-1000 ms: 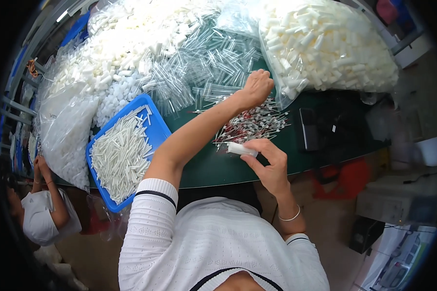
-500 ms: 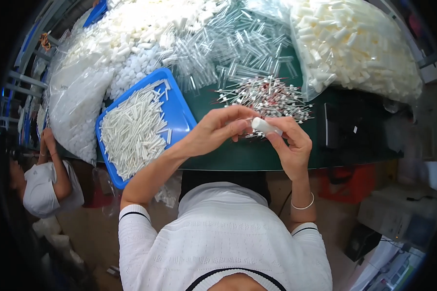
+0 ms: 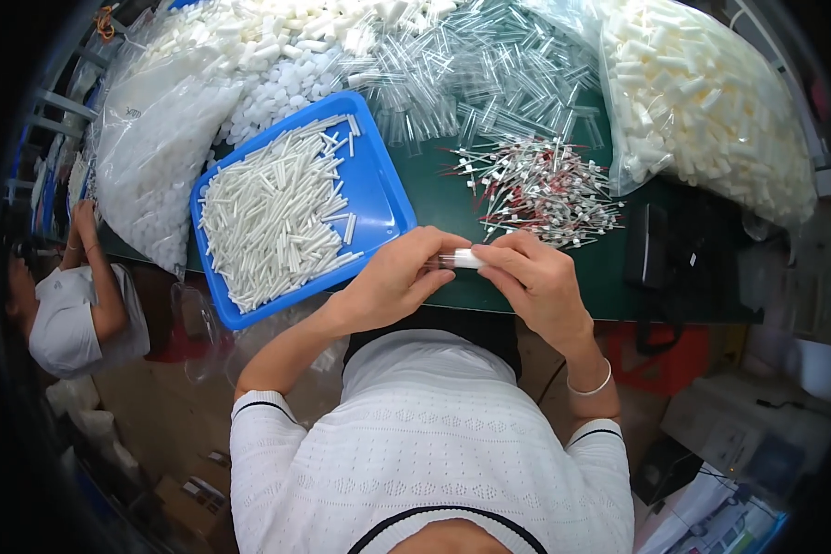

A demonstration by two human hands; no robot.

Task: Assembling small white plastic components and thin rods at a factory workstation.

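Near the table's front edge, my left hand (image 3: 392,280) grips a clear plastic tube (image 3: 440,262) between thumb and fingers. My right hand (image 3: 540,284) pinches a white cylindrical plug (image 3: 466,258) from the other side. Tube and plug lie in one line and meet between the hands; how deep the plug sits in the tube I cannot tell. Just beyond my hands is a pile of thin sticks with white and red parts (image 3: 549,189). To the left stands a blue tray (image 3: 374,208) with many short white rods (image 3: 272,208).
Loose clear tubes (image 3: 489,69) are heaped at the back. A bag of cream-white cylinders (image 3: 711,102) stands back right, a bag of small white pieces (image 3: 152,157) at left. A black box (image 3: 646,245) lies at the right. Another person (image 3: 88,309) sits far left.
My hands have drawn closer together and lower. The white plug, tilted before, now lies level, in line with the clear tube. The view has shifted slightly.
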